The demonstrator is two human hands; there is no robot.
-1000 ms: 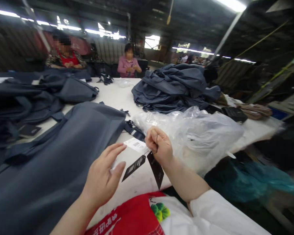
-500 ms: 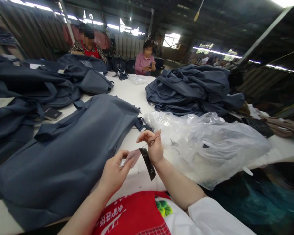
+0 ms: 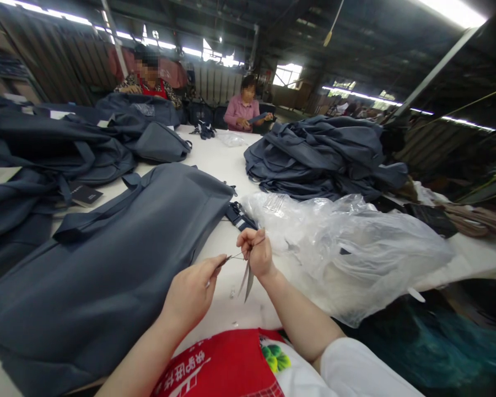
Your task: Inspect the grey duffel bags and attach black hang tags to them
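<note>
My left hand [image 3: 192, 289] is closed, pinching a small tag [image 3: 224, 261] seen nearly edge-on. From it a thin string [image 3: 238, 255] stretches to my right hand [image 3: 256, 252], whose fingers are curled round the string. Narrow hang tags [image 3: 248, 282] dangle below my right hand, also close to edge-on. Left of my hands lies a large dark blue bag [image 3: 128, 253] with its strap on top. Just beyond my right hand is a dark buckle or strap piece [image 3: 240, 216].
Clear plastic bags [image 3: 355, 248] lie on the right of the white table [image 3: 213, 149]. Behind them is a heap of dark blue bags [image 3: 318, 157]. More bags [image 3: 37, 149] cover the left side, near a black card [image 3: 85, 194]. Two people sit across the table.
The tags have turned edge-on, and my left hand has rolled over with its back up. My right fingers have curled in more. Across the table, a person now holds a blue strip stretched out.
</note>
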